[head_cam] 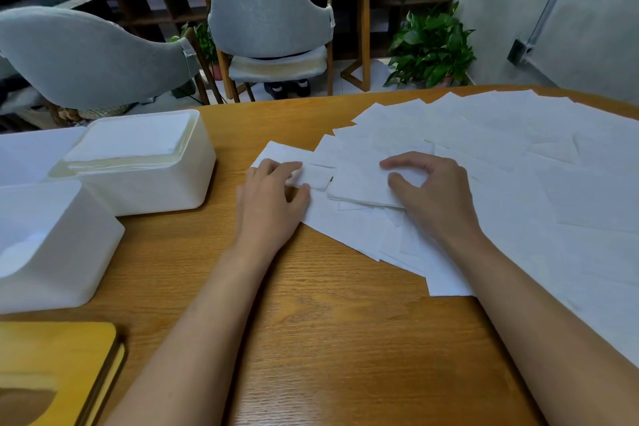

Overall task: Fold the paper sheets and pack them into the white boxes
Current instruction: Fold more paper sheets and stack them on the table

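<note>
Right of the full white plastic box [186, 183], the left hand [269, 201] is pinching a fold in one thin white paper sheet [276, 152], while the right hand [435, 190], fingers bent and its grip unclear, is resting on many loose white sheets [518, 156] awaiting folding.

White paper sheets [518, 156] and white boxes [145, 162] on brown wood-grain table [328, 339].

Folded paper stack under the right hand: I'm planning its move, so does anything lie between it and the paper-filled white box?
Yes: the left hand lies on the brown wooden table between the folded white paper stack, under the right hand, and the open white plastic box, pinching a white paper sheet. Otherwise only bare wood shows.
</note>
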{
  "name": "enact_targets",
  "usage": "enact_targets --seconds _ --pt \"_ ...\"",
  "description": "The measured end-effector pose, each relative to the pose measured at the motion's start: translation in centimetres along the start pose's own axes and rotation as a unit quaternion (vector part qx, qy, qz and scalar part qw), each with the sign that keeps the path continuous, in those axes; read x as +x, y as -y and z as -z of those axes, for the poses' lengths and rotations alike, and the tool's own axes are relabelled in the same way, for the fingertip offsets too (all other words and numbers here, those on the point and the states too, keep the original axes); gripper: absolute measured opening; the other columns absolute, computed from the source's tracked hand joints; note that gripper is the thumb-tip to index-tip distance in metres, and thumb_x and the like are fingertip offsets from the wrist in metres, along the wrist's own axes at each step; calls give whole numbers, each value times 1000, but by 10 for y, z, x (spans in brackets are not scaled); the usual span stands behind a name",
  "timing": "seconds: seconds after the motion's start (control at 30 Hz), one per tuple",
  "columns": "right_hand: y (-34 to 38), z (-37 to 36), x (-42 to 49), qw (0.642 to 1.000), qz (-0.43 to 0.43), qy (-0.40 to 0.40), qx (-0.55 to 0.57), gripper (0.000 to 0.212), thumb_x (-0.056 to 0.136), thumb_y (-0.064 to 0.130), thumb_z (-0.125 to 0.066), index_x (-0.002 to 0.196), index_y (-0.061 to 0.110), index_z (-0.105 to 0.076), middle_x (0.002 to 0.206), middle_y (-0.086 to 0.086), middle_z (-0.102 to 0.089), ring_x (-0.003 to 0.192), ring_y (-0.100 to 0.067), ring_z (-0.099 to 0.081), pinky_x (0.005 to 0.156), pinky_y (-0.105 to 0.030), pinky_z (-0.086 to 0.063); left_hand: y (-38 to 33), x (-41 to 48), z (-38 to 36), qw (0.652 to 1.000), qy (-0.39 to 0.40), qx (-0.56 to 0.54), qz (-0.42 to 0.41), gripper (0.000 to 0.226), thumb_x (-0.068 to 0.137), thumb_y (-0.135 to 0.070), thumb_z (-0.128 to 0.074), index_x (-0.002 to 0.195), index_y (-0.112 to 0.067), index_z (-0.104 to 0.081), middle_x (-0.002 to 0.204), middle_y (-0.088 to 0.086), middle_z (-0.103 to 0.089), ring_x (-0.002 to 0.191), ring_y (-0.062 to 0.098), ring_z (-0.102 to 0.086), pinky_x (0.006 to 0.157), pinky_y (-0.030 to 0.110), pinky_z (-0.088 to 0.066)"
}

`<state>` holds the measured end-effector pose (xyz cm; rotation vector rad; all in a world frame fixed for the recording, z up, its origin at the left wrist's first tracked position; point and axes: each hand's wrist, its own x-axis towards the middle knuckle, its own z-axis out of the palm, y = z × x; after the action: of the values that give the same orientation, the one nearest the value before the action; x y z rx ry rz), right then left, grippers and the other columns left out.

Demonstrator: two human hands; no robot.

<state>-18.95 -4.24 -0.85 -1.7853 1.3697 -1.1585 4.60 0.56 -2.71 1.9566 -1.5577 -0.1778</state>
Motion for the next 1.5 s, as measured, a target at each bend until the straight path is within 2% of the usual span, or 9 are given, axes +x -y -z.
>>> enact_targets --seconds 0.2,0.33,0.43,0.63,0.8,0.9,1.07,1.23,1.5 --pt "2 -2 -2 1000 5 -2 2 27 92 10 -67 105 27 -82 109 23 -74 95 21 -59 78 1 -41 -2 -3 0 997 -52 43 -30 16 100 -35 -67 109 -28 -78 107 -10 -60 106 13 -52 86 36 -21" --pt "4 -2 -3 1000 11 -2 1 30 92 8 -65 110 27 -81 111 22 -72 98 24 -56 83 3 -40 0 -3 1 995 -61 24 -72 13 102 -15 -62 107 -22 -72 102 -9 -71 97 18 -64 89 45 -46" --pt "4 -2 -3 1000 13 -2 3 33 91 6 -65 112 26 -80 112 23 -71 98 27 -54 83 4 -39 1 -5 0 994 -60 7 -88 38 93 7 -55 115 -21 -69 98 -8 -71 90 21 -65 82 53 -53" --pt "5 -1 -3 999 19 -31 4 38 95 3 -60 121 23 -78 116 18 -69 108 6 -56 88 3 -38 -11 -9 8 984 -143 -21 -102 10 85 -7 -53 83 -17 -53 70 -10 -47 63 18 -44 63 42 -42" --pt "5 0 -3 999 39 -6 21 36 97 2 -60 120 23 -77 122 14 -72 112 8 -57 91 3 -37 -27 -15 10 972 -116 -117 -165 23 79 0 -47 65 -13 -35 53 -1 -28 52 20 -24 49 42 -25" --pt "11 -1 -6 993 69 59 72 22 101 18 -65 117 24 -79 119 19 -74 117 7 -61 95 -3 -41 -31 -18 6 971 -76 -139 -177 11 78 -1 -49 76 -4 -59 57 8 -44 53 25 -39 50 40 -33" --pt "13 -5 -12 984 81 141 71 21 93 27 -79 110 37 -72 109 29 -70 108 9 -64 87 -6 -46 -36 -22 13 961 -65 -203 -176 36 82 5 -60 112 -12 -70 90 -5 -69 82 16 -64 69 24 -48" --pt "8 -5 -5 991 59 68 103 21 94 16 -76 95 37 -77 97 27 -75 99 4 -68 86 -10 -50 -36 -20 16 956 -68 -244 -146 40 86 2 -72 121 -17 -69 97 -4 -71 96 15 -67 82 25 -53" --pt "14 1 -5 981 -32 88 170 16 98 21 -72 111 26 -79 105 11 -79 98 -11 -73 88 -33 -59 -33 -13 25 913 -17 -407 7 34 92 -11 -79 123 -19 -70 95 -1 -78 82 7 -70 66 25 -56"
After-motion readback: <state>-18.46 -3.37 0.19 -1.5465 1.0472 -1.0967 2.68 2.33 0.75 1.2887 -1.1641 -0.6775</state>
